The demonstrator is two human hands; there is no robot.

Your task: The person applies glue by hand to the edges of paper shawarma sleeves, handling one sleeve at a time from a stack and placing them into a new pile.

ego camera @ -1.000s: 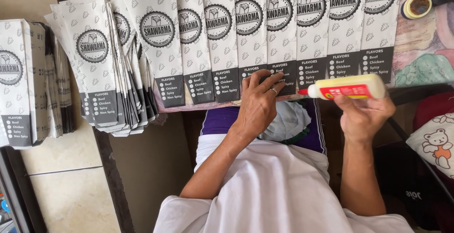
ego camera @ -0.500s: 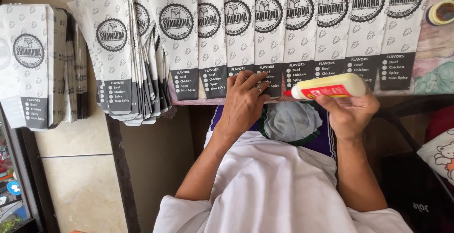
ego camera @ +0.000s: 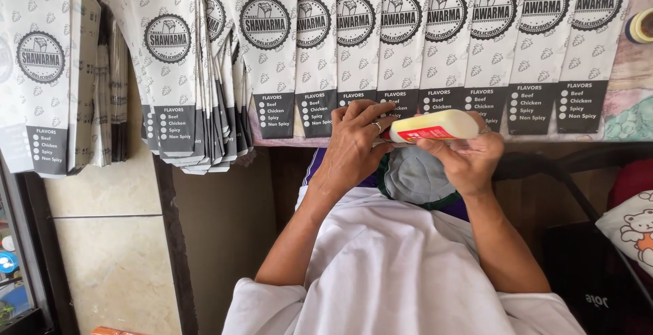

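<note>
My right hand (ego camera: 465, 159) holds a pale yellow glue bottle (ego camera: 435, 125) with a red label, lying sideways with its tip pointing left. My left hand (ego camera: 357, 142), with a ring on one finger, has its fingers closed around the bottle's tip at the lower edge of the paper bags. A row of white printed paper bags (ego camera: 401, 49) with dark bottom bands lies overlapped along the table edge just beyond both hands. A grey cloth (ego camera: 415, 175) rests on my lap under the hands.
A thick fanned stack of the same bags (ego camera: 180, 70) hangs over the table's left end. Another stack (ego camera: 44, 76) lies further left. A tape roll (ego camera: 641, 26) sits at the far right. A cushion with a bear print (ego camera: 632, 229) is at my right.
Both hands moved closer together. My left hand went from resting on the bags to closing around the bottle's tip. The view shifted left.
</note>
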